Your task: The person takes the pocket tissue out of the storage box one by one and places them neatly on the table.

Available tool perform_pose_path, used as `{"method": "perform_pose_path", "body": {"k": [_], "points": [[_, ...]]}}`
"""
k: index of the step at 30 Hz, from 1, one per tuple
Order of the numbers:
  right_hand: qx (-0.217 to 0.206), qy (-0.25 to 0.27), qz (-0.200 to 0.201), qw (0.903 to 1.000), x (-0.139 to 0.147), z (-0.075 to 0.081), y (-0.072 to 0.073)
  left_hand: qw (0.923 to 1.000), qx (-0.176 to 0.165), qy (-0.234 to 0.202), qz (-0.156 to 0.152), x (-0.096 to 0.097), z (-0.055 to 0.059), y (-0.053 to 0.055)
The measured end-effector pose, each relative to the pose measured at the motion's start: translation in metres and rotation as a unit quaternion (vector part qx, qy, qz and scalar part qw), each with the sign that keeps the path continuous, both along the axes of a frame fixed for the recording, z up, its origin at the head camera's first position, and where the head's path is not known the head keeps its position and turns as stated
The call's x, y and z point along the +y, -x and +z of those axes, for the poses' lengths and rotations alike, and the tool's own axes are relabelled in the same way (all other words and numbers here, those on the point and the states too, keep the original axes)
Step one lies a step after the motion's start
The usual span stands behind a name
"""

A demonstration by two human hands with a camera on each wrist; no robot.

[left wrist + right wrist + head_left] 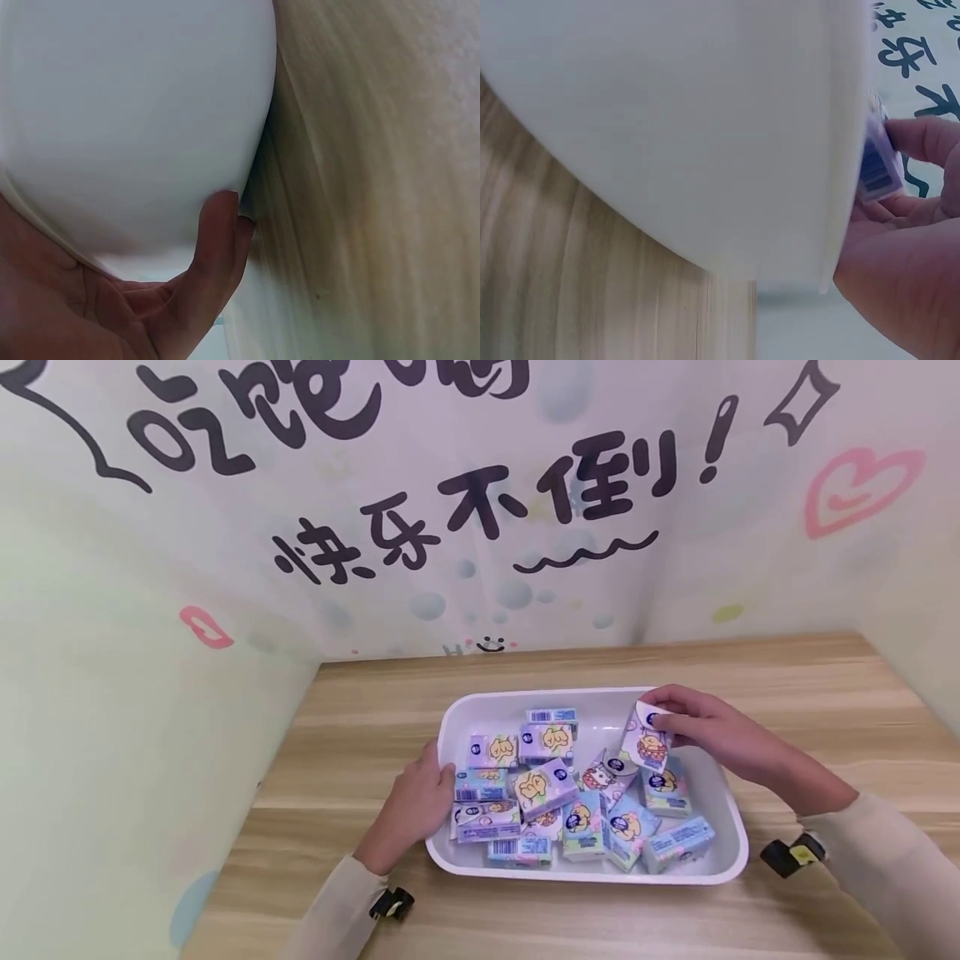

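A white plastic tub (731, 860) stands on the table with several small tissue packs (546, 787) in it, lilac or blue, printed with cartoon animals. My left hand (417, 797) holds the tub's left end, thumb at the rim; in the left wrist view its fingers (217, 232) curl against the outer wall. Over the tub's right part, my right hand (708, 727) pinches a lilac tissue pack (647, 743) between thumb and fingers, its printed face toward the head camera. The right wrist view shows that pack's barcoded side just past the rim, partly hidden by the tub wall.
The wood-grain table (345, 718) extends around the tub. Behind it hangs a pale printed backdrop (480, 602) with large dark lettering, and pale walls flank the table. Dark straps circle both wrists near the sleeves.
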State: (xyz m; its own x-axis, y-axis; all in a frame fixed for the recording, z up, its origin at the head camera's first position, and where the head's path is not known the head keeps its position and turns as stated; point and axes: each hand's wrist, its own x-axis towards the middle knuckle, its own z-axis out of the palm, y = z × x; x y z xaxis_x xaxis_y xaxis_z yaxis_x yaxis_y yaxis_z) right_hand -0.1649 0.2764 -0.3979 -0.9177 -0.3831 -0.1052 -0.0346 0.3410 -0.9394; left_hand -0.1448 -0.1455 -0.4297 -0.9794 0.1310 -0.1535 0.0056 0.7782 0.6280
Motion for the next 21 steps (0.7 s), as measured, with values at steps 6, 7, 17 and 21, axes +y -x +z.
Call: {"method": "perform_pose_path", "body": {"k": [6,7,17,21], "points": [[-0.023,0.032,-0.018,0.9991,0.0052,-0.0015,0.003,0.9999,-0.006,-0.014,-0.001,0.001,-0.0044,0.0003],[-0.029,0.033,-0.022,0.9988,0.0055,-0.0014,0.0035,0.9999,-0.007,-0.013,-0.001,0.0008,-0.0047,0.0002],[-0.04,-0.032,-0.056,0.9971,0.0029,-0.0032,0.0083,0.9999,-0.005,-0.015,0.006,-0.0018,-0.0031,0.0009],[-0.057,0.001,-0.067,0.9962,0.0016,-0.0048,0.008,0.9998,-0.008,-0.015,0.005,-0.0026,-0.0023,0.0006]]}}
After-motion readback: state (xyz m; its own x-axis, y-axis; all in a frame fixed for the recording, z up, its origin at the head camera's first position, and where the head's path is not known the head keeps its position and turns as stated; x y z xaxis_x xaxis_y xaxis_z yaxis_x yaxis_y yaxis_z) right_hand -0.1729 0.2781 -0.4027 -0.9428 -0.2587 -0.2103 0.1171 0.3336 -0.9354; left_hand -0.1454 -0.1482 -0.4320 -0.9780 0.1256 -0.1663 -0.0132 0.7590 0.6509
